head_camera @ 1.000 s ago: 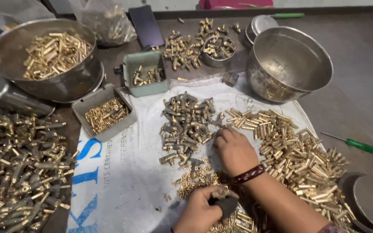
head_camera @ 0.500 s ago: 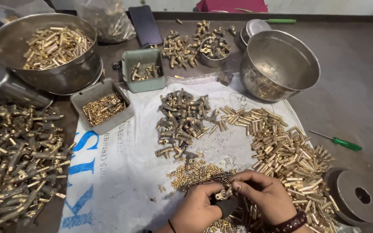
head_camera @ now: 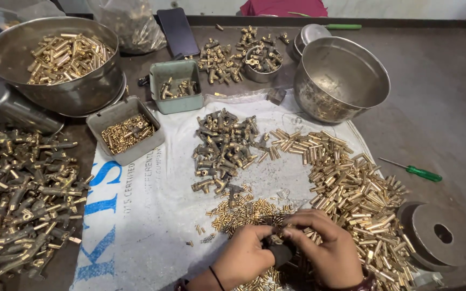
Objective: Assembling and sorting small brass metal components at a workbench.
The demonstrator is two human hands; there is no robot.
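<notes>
Your left hand (head_camera: 244, 257) and right hand (head_camera: 327, 252) meet at the bottom edge, fingers curled shut round a small dark tool (head_camera: 280, 252) held between them, w/ a tiny brass part pinched at the fingertips; can't tell exactly which hand grips which bit. Both hands sit over the white printed sack (head_camera: 152, 215) that covers the table. Just beyond your knuckles lies a scatter of small brass pins (head_camera: 238, 211). To the right of your rt hand, a big heap of brass tubes (head_camera: 351, 188) runs up the sack, touching the pins' edge. Further right, off the sack, a round grey metal disc w/ a hole (head_camera: 432, 234) and a green-handled screwdriver (head_camera: 413, 171). Far left, a large pile of dull brass fittings (head_camera: 17, 199). Mid-sack, a cluster of brass valve bodies (head_camera: 225, 148). Beyond that, a grey tray of small brass bits (head_camera: 126, 129) and a green tray (head_camera: 176, 86). At the back: an empty-looking steel bowl (head_camera: 341, 81) on the right, a steel bowl full of brass tubes (head_camera: 55, 59) on the left, a small round tin of fittings (head_camera: 262, 62), a dark phone (head_camera: 176, 32) and a clear plastic bag (head_camera: 130, 24).
</notes>
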